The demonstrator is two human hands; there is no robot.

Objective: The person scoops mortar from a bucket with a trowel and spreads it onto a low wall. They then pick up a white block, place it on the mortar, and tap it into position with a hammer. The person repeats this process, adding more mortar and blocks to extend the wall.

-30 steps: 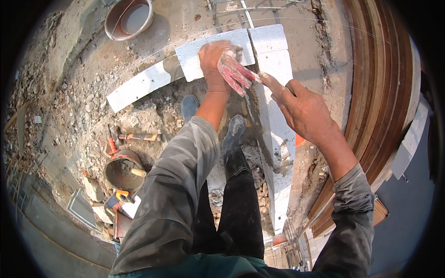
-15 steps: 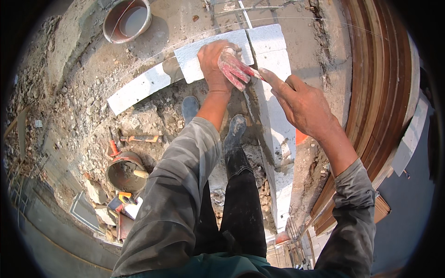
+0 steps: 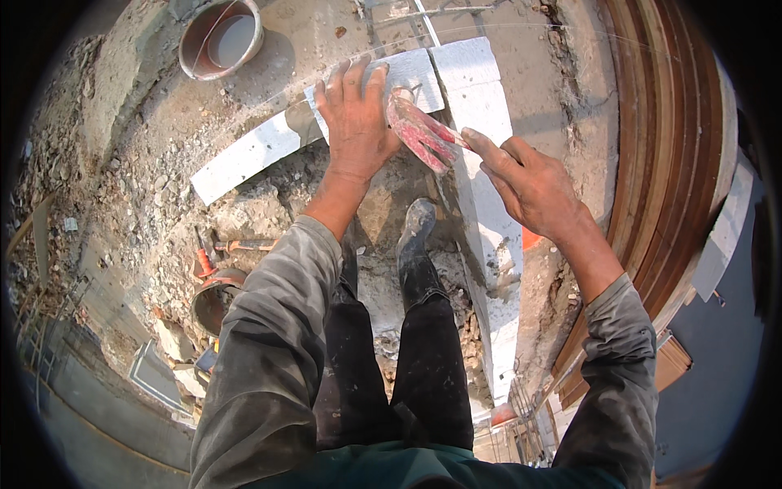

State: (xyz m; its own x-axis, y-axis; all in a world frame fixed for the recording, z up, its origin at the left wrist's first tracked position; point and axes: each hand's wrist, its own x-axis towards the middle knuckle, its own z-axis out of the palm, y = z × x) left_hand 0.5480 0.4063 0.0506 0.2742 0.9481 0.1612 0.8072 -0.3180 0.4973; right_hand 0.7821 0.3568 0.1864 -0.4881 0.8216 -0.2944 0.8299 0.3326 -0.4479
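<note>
Left hand: the worker's bare left hand (image 3: pixel 354 114) is lying palm-down just before 12 o'clock, straight ahead, fingers fanned apart, gripping nothing that I can see.
White block: a white, flat-topped rectangular block (image 3: pixel 415 69) is sitting under that hand at 12 o'clock, its far edge showing beyond the fingertips.
Right hand: the bare right hand (image 3: pixel 531 183) is hovering at 2 o'clock, fingers curled in firmly around the slim end of something, index finger pointing along it.
Red piece: that something, a red, white-smeared object with finger-like prongs (image 3: pixel 423 134), is slanting between the two hands, between 12 and 1; I cannot tell whether it is a tool or a glove.
White row: a long row of white blocks (image 3: pixel 481 106) is running from 1 round to 5 o'clock, a dark joint dividing it from the block under the hand.
Low strip: a lower white strip (image 3: pixel 248 167) is stretching out toward 10 o'clock.
Edges: a round brown bucket (image 3: pixel 194 45) is holding pale liquid at 11; brown wooden boards (image 3: pixel 668 138) are lying between 2 and 3.
Near the left sleeve: an orange-and-black handle (image 3: pixel 244 244) is resting on rubble at 9.
</note>
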